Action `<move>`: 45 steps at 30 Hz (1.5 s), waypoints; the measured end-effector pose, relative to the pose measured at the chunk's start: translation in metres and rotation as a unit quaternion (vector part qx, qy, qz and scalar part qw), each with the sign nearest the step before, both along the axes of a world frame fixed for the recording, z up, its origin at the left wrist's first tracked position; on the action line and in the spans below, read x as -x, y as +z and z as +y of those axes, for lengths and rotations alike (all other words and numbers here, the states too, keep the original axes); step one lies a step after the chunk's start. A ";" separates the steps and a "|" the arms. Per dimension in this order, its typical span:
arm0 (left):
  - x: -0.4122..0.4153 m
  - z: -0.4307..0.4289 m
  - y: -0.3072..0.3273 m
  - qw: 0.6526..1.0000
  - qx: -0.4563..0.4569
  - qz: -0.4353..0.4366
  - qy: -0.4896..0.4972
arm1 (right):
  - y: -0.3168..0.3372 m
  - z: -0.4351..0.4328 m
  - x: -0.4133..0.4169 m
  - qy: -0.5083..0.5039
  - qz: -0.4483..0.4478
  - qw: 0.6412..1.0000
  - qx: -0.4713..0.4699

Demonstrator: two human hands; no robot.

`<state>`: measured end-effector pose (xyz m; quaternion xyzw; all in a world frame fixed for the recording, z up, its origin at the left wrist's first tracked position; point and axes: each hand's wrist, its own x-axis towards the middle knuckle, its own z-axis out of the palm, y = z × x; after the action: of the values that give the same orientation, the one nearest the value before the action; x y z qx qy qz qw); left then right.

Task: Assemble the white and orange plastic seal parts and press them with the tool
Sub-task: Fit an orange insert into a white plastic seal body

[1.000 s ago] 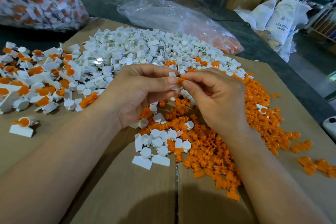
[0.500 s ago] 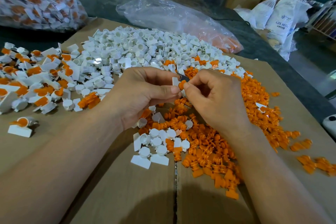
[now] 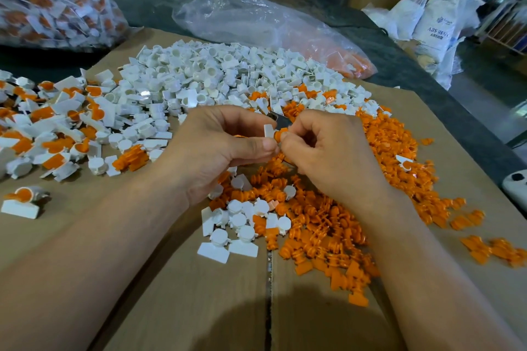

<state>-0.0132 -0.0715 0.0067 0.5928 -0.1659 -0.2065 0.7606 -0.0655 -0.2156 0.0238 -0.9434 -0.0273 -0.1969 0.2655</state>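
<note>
Flattened cardboard covers the dark table, bare nearest me and running out at its right edge. A heap of white parts fills the far side, an orange heap spreads under my right wrist, and joined seals lie to the left. My left hand is curled, thumb and fingers pinching a white part. My right hand, fingers tightly bent, pinches an orange part set against it. A dark tool pokes up just behind them; I cannot tell which hand holds it
</note>
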 end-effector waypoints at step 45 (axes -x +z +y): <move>-0.005 0.006 0.007 0.998 -0.016 0.011 0.053 | -0.008 0.008 -0.002 0.087 -0.119 0.985 -0.086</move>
<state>-0.0085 -0.0657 0.0137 0.6103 -0.1227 -0.1749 0.7628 -0.0636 -0.2074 0.0158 -0.8812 -0.1233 -0.2852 0.3563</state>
